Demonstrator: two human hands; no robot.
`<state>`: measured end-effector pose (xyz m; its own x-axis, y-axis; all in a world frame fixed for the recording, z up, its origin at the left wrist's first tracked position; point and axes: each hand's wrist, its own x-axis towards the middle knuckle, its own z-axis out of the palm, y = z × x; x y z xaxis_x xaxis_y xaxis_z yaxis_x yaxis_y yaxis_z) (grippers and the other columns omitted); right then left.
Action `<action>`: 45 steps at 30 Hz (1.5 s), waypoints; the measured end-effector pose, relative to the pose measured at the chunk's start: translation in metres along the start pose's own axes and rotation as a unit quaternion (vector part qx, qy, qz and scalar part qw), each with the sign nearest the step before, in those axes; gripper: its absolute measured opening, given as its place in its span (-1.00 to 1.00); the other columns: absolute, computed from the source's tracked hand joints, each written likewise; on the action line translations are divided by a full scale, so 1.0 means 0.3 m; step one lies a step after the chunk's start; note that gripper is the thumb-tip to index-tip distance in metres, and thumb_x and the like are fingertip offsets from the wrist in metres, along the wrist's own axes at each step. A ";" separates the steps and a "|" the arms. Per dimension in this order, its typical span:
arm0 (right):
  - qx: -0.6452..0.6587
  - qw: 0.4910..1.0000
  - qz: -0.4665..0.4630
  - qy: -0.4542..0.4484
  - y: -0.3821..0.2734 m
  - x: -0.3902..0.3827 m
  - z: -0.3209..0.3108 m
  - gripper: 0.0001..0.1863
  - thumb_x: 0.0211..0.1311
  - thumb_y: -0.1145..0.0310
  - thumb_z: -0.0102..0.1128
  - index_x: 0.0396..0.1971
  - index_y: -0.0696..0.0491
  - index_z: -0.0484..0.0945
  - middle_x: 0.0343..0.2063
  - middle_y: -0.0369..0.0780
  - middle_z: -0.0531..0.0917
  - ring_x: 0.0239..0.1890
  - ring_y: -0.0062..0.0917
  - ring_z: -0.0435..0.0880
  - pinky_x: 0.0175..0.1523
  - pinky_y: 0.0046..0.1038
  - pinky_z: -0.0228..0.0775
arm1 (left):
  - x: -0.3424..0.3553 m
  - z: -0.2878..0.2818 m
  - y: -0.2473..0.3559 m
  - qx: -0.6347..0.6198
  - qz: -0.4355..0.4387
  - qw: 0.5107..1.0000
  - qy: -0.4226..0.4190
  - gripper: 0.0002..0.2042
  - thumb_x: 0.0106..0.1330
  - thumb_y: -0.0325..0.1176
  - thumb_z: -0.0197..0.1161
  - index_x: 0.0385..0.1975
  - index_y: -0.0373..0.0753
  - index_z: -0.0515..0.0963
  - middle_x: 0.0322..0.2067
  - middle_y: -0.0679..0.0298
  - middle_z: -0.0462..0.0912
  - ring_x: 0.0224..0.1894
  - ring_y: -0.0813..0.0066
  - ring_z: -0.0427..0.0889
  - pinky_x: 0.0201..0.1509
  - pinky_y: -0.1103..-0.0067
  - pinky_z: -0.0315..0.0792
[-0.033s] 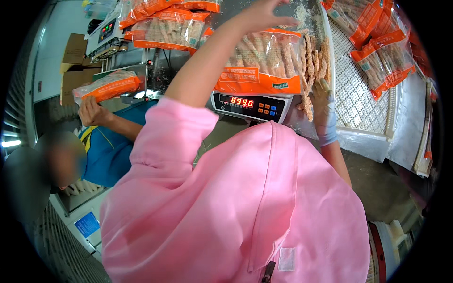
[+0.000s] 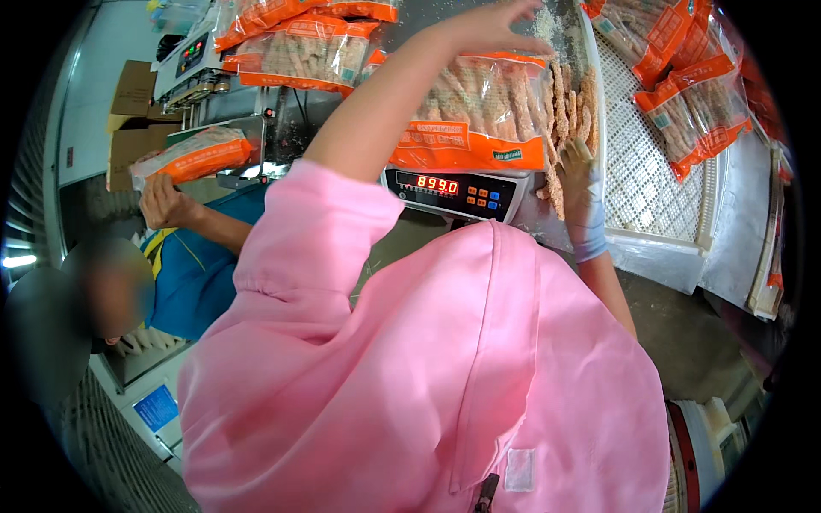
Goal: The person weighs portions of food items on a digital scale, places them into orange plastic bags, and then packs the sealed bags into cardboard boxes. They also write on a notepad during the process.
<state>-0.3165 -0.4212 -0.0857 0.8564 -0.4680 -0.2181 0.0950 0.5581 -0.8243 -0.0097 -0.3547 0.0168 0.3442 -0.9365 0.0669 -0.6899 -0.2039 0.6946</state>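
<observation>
A clear bag with orange bands, full of crumb-coated sticks (image 2: 479, 103), lies on a digital scale (image 2: 453, 195) with a lit red display. My left hand (image 2: 492, 27) is bare and reaches over the bag's far edge, fingers spread and nothing seen in them. Right of the bag, loose crumb-coated sticks (image 2: 560, 107) lie in a pile. My right hand (image 2: 583, 192), in a thin pale glove, rests its outstretched fingertips against the near end of that pile. Part of the bag is hidden behind my left forearm.
More filled bags (image 2: 299, 56) lie at the far left, others (image 2: 697, 107) on a white perforated tray (image 2: 658, 201) at right. A co-worker's hand (image 2: 162, 203) holds a filled bag (image 2: 197, 158) near a machine (image 2: 192, 60). Cardboard boxes (image 2: 132, 94) stand behind. Crumbs scatter the metal table.
My left hand has shifted slightly to the right. My right hand has moved a little, still at the loose sticks. The bag on the scale stays in place.
</observation>
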 end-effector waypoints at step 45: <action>-0.625 0.530 -0.548 -0.167 -0.248 0.098 1.028 -0.70 0.02 0.40 0.28 -0.18 -0.04 0.55 -0.33 -0.27 0.52 -0.13 -0.41 0.53 0.40 0.06 -0.02 | -0.877 -0.573 0.180 -0.185 0.040 0.678 0.710 -0.86 0.50 -0.29 0.04 -0.24 -0.18 0.50 -0.57 0.54 0.31 -0.67 0.87 0.18 -0.67 0.81 -0.03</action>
<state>-0.1420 -0.2651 0.1302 0.6965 0.2216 0.6824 0.3965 -0.9116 -0.1086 -0.0282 -0.0703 0.1598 0.7624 0.3326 0.5551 -0.6264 0.1639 0.7621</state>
